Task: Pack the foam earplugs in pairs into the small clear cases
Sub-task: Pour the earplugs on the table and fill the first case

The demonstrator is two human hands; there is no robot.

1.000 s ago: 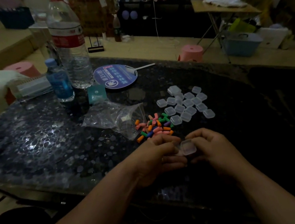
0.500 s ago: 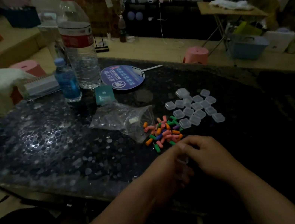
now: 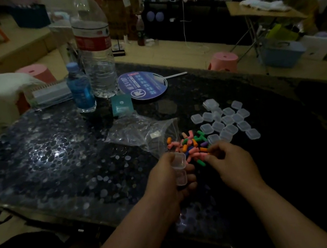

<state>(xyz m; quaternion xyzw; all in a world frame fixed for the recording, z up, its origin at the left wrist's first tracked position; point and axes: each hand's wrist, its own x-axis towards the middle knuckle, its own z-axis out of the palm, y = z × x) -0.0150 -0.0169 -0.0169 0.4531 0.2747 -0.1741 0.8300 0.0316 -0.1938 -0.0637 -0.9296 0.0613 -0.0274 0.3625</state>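
One small clear hinged plastic case point(image 3: 179, 168), lid open, gripped in curled left hand point(image 3: 169, 179). Right hand point(image 3: 229, 161) beside it, fingertips pinching at near edge of multicoloured foam earplug pile point(image 3: 188, 146). Roughly seventeen closed clear square cases point(image 3: 226, 121) clustered beyond right hand.

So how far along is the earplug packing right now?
Early, by the look of it. No filled case is evident: the cluster of clear cases looks empty, though dim light makes that uncertain. In hand: the left hand holds an opened case while the right hand picks at the earplug pile. Nearly the whole pile remains to be packed.
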